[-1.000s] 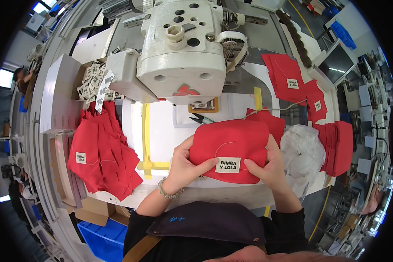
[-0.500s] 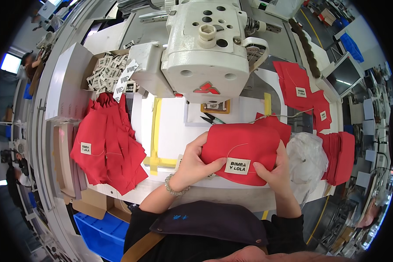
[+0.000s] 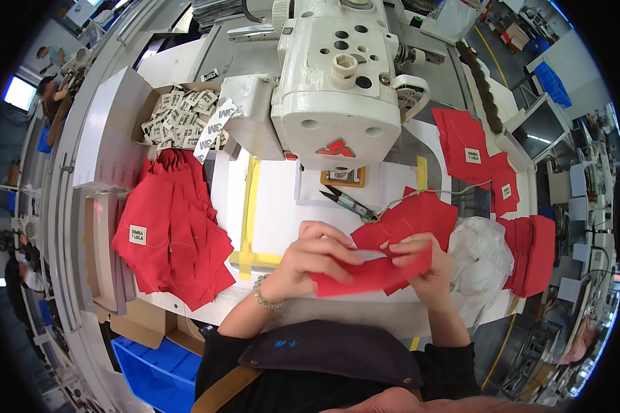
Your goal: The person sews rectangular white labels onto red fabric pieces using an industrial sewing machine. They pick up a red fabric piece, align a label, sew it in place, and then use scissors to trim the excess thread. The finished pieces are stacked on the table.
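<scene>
Between my two hands a red fabric piece (image 3: 365, 281) is tipped up and folded, slightly blurred by motion. My left hand (image 3: 308, 260) grips its left end with curled fingers, a beaded bracelet on the wrist. My right hand (image 3: 424, 265) pinches the right end, where a flap stands up. A whitish strip (image 3: 368, 255) shows along its upper edge; I cannot tell what it is. The piece's label is out of sight. Just beyond lies another red fabric piece (image 3: 420, 217), flat on the table. Thread snips (image 3: 350, 203) rest near its far left edge.
A white sewing machine (image 3: 337, 103) stands directly ahead. To the left are a heap of labelled red pieces (image 3: 172, 234) and an open box of white labels (image 3: 179, 113). On the right sit a clear plastic bag (image 3: 479, 255), stacked red pieces (image 3: 530, 255) and more labelled pieces (image 3: 461, 144).
The red piece has been tipped and folded between my hands, turning its label out of view. My fingers now curl over it. More of the snips and the piece beneath shows.
</scene>
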`<state>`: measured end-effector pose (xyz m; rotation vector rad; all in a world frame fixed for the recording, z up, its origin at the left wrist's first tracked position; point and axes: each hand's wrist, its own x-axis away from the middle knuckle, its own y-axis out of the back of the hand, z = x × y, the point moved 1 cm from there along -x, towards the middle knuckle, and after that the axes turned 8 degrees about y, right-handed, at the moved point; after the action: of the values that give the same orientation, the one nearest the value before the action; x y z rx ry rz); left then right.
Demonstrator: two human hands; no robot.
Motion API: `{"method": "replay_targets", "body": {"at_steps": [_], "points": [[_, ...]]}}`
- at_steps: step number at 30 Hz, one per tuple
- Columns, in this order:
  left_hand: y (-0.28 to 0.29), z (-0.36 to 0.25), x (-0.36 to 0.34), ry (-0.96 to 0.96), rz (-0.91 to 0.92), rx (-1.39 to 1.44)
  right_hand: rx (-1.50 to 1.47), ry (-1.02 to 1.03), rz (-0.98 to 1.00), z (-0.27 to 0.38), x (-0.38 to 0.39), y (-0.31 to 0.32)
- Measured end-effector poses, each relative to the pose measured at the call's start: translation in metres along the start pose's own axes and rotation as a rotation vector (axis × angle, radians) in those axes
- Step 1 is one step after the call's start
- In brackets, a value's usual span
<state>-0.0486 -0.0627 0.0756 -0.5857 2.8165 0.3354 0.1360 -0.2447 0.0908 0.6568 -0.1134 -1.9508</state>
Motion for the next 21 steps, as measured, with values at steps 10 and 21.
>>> {"method": "replay_targets", "body": {"at_steps": [10, 21], "points": [[0.003, -0.001, 0.014, -0.158, 0.027, -0.251, 0.194, 0.218, -0.020, -0.007, 0.006, -0.007], [0.157, -0.036, 0.123, 0.291, -0.886, -0.510, -0.066, -0.032, 0.015, -0.014, 0.026, -0.001]]}}
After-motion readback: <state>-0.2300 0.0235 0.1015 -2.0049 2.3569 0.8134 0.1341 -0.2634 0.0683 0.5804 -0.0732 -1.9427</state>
